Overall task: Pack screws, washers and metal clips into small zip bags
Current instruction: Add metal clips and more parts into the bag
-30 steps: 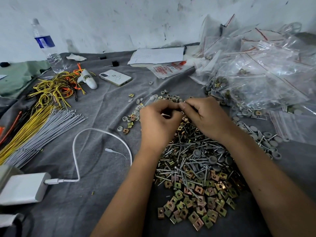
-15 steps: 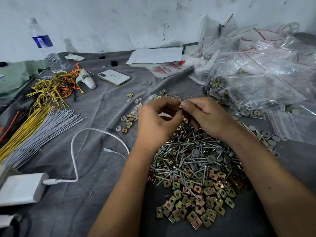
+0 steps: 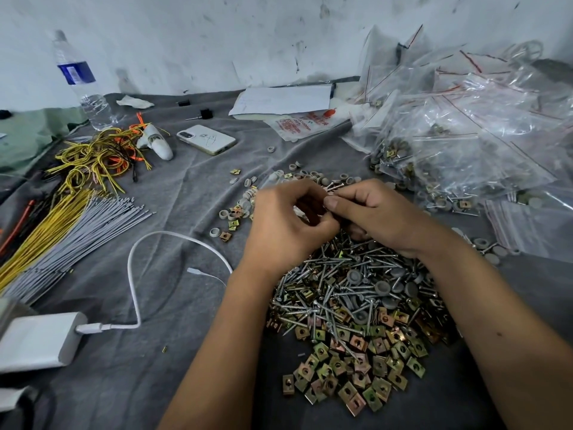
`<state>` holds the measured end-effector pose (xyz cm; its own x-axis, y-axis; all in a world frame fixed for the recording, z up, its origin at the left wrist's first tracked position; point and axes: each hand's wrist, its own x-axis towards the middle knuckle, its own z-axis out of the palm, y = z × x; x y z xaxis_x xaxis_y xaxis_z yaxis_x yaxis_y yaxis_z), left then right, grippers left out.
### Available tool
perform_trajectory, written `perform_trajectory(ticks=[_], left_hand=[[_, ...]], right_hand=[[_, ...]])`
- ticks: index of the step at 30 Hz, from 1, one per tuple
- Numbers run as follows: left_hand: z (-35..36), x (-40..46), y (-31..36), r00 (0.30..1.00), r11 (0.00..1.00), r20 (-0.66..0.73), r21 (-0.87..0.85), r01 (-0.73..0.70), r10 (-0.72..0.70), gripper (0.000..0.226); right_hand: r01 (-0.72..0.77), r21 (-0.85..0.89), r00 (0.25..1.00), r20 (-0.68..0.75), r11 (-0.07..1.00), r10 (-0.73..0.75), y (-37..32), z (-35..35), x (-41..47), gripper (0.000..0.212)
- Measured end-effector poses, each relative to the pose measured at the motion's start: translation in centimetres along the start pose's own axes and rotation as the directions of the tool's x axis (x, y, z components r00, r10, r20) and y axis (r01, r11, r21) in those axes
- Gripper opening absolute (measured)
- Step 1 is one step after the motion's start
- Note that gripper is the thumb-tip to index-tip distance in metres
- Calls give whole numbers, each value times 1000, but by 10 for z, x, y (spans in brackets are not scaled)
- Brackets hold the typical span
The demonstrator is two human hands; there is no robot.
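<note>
Both grips, left hand (image 3: 285,225) and right hand (image 3: 375,212), pinch seemingly thin screws (image 3: 333,190) above glinting metal clips (image 3: 356,361).

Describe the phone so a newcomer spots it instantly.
Start at the water bottle standing at the back left of the grey cloth. Just right of it, past the tangled yellow wires, lies the phone: flat, white, back up, the only slab-shaped thing there.

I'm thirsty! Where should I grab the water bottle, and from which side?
Take the bottle round its middle, just below the blue label, coming from its near right side. It stands upright by the wall, so a sideways grip fits. Yellow wires lie just in front, so reach over them.
</note>
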<state>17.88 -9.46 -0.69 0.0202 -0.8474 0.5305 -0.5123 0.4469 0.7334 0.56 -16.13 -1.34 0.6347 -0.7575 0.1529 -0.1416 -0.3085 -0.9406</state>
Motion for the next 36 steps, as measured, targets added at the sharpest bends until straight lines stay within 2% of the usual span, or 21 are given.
perform_trajectory(ticks=[6, 8, 11, 16, 18, 24, 26, 29, 32, 34, 36], left_hand=[[-2, 0, 4, 994, 996, 66, 23, -92, 90, 6], [0, 0, 5, 995, 997, 54, -8, -81, 81, 8], [3, 1, 5, 1000, 991, 14, -133, -18, 20, 12], [7, 1, 3, 997, 975, -27, -212, 64, -71, 13], [7, 2, 2, 998, 967, -14, -248, 60, -65, 13], [1, 3, 4, 989, 907, 145, -416, 64, -4, 11], [0, 3, 5, 987, 882, 152, -458, 108, -42, 10], [-2, 3, 2, 986, 843, 143, -519, 145, -82, 5], [-3, 4, -1, 986, 882, 125, -446, 153, -107, 8], [0, 4, -3, 991, 945, 61, -300, 129, -115, 8], [3, 3, -4, 996, 994, -57, -89, 63, -69, 12]], right_hand=[[-47, 145, 989, 143, 988, 26, 0, -7, -4, 25], [-38, 192, 994, 107, 981, 18, -1, -6, -4, 25], [-3, 271, 1000, -22, 963, 9, -2, -2, -1, 25], [37, 286, 992, -127, 958, -1, -3, 5, 1, 30], [32, 314, 995, -102, 949, 0, -4, 4, 0, 33], [-32, 460, 987, 156, 888, -46, -4, -15, -9, 40], [-21, 450, 984, 166, 893, -61, -3, -17, -9, 42], [74, 378, 991, 73, 923, -109, -2, -12, -6, 32], [138, 350, 990, -39, 927, -132, -1, -4, -2, 16], [158, 250, 986, -99, 955, -137, 1, -5, -1, 11], [125, 68, 979, -168, 990, -112, 3, -9, 0, 15]])
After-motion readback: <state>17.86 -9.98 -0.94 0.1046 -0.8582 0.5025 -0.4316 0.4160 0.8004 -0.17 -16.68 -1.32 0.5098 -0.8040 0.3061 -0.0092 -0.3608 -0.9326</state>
